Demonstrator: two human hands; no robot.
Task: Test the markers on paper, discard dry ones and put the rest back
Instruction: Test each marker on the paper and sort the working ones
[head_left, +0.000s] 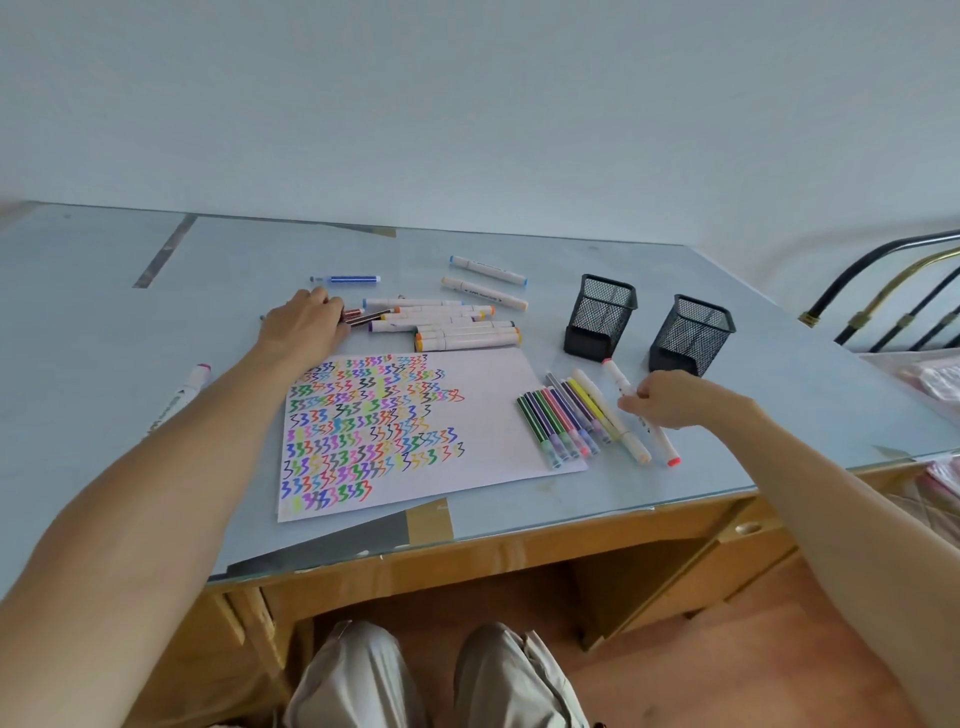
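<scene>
A glossy glass sheet (597, 499) covers a pale wooden desk (519, 561), its corner patched with matt brown tape (430, 521). White matt paper (483, 415) carries coloured ink squiggles. Two black metal mesh pen holders (600, 314) stand behind smooth plastic markers (571, 415), some with clear caps. At right, a bed frame (883, 291) shows black and brass-toned metal rails. Beige cloth trousers (358, 675) appear below.

White paper (498, 410) with multicoloured zigzags, black mesh holders (600, 317), pale blue table (156, 332)
</scene>
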